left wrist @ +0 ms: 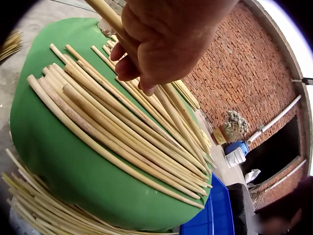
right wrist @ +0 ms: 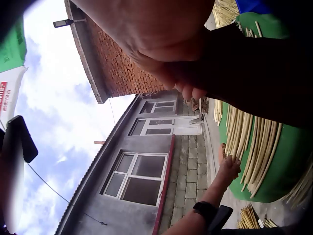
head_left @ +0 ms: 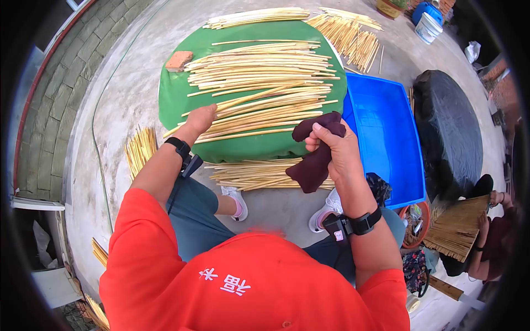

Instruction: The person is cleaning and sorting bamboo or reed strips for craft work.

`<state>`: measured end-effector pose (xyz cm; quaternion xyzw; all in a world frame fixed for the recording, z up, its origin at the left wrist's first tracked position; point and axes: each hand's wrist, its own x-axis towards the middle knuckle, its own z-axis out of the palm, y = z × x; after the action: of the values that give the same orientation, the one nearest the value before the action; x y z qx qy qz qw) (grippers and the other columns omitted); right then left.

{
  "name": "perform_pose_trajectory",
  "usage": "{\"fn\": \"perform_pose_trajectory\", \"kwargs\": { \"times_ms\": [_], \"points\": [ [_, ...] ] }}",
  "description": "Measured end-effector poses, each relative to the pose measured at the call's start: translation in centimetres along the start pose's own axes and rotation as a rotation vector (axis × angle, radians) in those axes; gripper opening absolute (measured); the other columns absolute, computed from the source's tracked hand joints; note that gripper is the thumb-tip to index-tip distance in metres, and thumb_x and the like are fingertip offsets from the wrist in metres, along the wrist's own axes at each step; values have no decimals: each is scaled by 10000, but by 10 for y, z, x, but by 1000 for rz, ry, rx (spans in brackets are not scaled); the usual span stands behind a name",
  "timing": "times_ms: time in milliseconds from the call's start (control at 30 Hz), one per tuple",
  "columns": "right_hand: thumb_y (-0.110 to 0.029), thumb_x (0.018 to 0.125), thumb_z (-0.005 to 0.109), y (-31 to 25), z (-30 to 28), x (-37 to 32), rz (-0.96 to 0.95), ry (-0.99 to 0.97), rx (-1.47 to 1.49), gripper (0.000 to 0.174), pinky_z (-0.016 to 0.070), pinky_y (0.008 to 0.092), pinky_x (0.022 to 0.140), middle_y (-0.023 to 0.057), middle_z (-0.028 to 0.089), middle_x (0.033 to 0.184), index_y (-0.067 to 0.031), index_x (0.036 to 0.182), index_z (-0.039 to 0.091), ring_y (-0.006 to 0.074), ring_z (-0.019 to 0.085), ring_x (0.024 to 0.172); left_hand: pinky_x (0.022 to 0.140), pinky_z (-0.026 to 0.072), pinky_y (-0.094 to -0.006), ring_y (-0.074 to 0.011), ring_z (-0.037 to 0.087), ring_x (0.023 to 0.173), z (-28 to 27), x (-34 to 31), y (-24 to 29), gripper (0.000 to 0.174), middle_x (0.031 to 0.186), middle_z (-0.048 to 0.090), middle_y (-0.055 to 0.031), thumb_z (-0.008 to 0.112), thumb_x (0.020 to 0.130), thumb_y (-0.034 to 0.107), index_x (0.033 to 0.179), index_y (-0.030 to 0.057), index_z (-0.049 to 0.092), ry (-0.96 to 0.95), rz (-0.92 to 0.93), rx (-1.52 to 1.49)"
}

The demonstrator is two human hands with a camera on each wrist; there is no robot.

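Long pale peeled sticks (head_left: 265, 62) lie side by side in rows across a round table with a green cover (head_left: 243, 148). At the near left side of the rows, my left hand (head_left: 201, 118) grips the end of one stick (left wrist: 103, 11), which slants over the others in the left wrist view. My right hand (head_left: 341, 150) holds a bunched dark maroon cloth (head_left: 310, 172) over the table's right front edge. Part of the cloth hangs below the fingers. In the right wrist view the cloth (right wrist: 254, 73) is very dark and hides much of the table.
A brick (head_left: 179, 60) sits on the cover at the left. Against the table's right side stands a blue tub (head_left: 386, 140). More sticks (head_left: 251, 175) lie below the near edge, and a bundle (head_left: 141, 149) stands at the left. At the far right a person holds a flat fan of stalks (head_left: 458, 227).
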<state>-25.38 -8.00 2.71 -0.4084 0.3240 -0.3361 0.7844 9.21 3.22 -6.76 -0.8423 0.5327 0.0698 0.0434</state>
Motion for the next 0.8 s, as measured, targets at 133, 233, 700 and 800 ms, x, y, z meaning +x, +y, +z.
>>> {"fn": "perform_pose_trajectory", "kwargs": {
  "times_ms": [133, 233, 700, 800],
  "points": [
    [-45, 763, 665, 5, 7, 3, 146, -51, -24, 181, 479, 246, 508, 55, 590, 714, -38, 899, 547, 124, 570, 569, 734, 457, -433, -331, 563, 885, 33, 29, -11, 223, 930, 576, -144, 562, 820, 222, 981, 76, 509, 140, 82, 26],
    [-43, 761, 666, 11, 7, 7, 199, -77, -27, 180, 479, 243, 511, 54, 589, 715, -36, 899, 549, 122, 569, 573, 821, 416, -414, -300, 501, 984, 55, 39, -12, 300, 1008, 523, -105, 596, 798, 273, 1032, 102, 519, 64, -35, 68],
    [-59, 749, 681, 21, 19, 5, 305, -141, -202, 225, 507, 271, 562, 62, 602, 677, -29, 933, 555, 150, 592, 582, 923, 351, -429, -299, 391, 1151, 78, 45, -16, 468, 1163, 446, -132, 584, 806, 270, 1222, 117, 436, 170, -105, 1],
    [-56, 747, 681, 20, 20, 3, 327, -137, -205, 232, 504, 267, 566, 62, 603, 678, -26, 941, 555, 146, 591, 590, 916, 353, -423, -293, 398, 1139, 74, 59, -15, 460, 1162, 450, -125, 593, 798, 240, 1212, 106, 441, 259, -93, -32]
  ]
}}
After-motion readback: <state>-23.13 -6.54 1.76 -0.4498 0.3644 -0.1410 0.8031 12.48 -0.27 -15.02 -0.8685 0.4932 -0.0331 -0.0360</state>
